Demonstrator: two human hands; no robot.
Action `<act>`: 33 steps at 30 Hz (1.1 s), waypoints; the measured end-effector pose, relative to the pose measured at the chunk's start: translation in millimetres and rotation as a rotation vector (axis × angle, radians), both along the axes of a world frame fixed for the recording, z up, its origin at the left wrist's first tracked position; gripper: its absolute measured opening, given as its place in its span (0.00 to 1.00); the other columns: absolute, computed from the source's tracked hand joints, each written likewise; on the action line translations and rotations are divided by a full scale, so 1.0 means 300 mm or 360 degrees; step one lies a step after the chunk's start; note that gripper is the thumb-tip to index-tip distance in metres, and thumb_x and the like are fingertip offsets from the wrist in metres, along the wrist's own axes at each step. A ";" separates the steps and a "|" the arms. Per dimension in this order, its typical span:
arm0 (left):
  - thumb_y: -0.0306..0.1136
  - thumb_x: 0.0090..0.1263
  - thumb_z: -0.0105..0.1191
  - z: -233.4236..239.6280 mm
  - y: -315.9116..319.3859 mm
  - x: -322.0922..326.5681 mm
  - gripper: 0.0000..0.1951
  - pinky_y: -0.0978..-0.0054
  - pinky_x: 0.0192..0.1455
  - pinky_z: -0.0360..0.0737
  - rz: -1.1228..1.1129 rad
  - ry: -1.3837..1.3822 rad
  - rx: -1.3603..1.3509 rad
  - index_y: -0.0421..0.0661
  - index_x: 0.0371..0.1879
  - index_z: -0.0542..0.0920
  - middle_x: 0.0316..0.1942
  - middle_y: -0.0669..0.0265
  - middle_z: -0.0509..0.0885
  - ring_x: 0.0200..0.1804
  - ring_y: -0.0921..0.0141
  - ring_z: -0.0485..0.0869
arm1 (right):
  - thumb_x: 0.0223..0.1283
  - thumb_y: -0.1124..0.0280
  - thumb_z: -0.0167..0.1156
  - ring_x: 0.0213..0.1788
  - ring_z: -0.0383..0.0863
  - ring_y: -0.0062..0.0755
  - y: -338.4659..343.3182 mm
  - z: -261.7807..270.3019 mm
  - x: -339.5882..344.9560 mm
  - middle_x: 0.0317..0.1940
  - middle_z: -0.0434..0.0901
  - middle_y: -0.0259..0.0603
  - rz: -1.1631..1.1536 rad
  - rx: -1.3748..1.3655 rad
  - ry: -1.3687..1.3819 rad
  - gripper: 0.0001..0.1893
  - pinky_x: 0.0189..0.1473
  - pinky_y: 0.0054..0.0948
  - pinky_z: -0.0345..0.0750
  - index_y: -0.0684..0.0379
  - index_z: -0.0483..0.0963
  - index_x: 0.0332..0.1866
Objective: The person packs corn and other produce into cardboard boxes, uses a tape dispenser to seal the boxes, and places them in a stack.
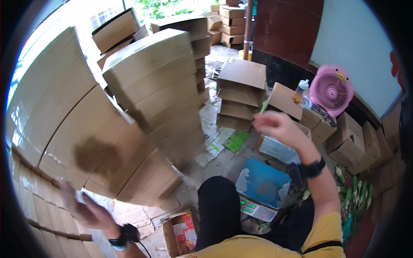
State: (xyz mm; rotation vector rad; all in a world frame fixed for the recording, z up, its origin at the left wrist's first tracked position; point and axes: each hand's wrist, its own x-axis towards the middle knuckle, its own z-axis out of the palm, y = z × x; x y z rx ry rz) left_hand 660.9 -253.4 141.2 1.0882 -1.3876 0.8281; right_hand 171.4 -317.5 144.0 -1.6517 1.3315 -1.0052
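My left hand [85, 208], blurred, is raised at the lower left with fingers apart and nothing in it. It is nearest to a tall stack of cardboard boxes [106, 151] and a low row of flattened cardboard [45, 206]. My right hand [269, 124] is raised at the right of centre, its fingers curled; whether it holds anything cannot be told. Beneath its wrist stands an open cardboard box with a silvery lining [279, 150]. In front of me is a digital scale with a worn blue platform [264, 183]. A small open box [171, 238] with red and white packets [187, 233] stands beside my knee.
More stacked boxes [158, 84] rise ahead, with open boxes [242, 74] near the wall. A pink fan [332, 90] and a bottle [301, 87] stand at the right. Green vegetables [355, 193] lie at the lower right. Green printed card [236, 140] lies on the floor.
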 end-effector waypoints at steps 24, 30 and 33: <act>0.53 0.66 0.51 -0.650 -1.445 -1.686 0.40 0.42 0.61 0.62 -0.2102 0.2266 0.2307 0.39 0.67 0.50 0.65 0.49 0.57 0.66 0.50 0.57 | 0.55 0.62 0.61 0.45 0.81 0.42 0.620 -0.510 -0.448 0.43 0.80 0.51 -0.0529 0.0866 0.0224 0.23 0.47 0.33 0.76 0.60 0.71 0.56; 0.28 0.70 0.46 -0.597 -1.345 -1.719 0.15 0.52 0.54 0.77 -0.2298 0.2328 0.2015 0.37 0.53 0.66 0.52 0.55 0.71 0.56 0.53 0.73 | 0.55 0.61 0.60 0.42 0.81 0.47 0.655 -0.534 -0.454 0.39 0.81 0.51 -0.0525 0.0771 0.0361 0.23 0.44 0.36 0.77 0.59 0.72 0.54; 0.27 0.69 0.46 -0.506 -1.182 -1.656 0.14 0.56 0.48 0.80 -0.2291 0.2030 0.1962 0.38 0.52 0.68 0.47 0.60 0.76 0.49 0.61 0.79 | 0.54 0.63 0.61 0.42 0.82 0.45 0.657 -0.503 -0.452 0.39 0.81 0.50 -0.0634 0.0676 0.0340 0.22 0.44 0.35 0.78 0.60 0.72 0.54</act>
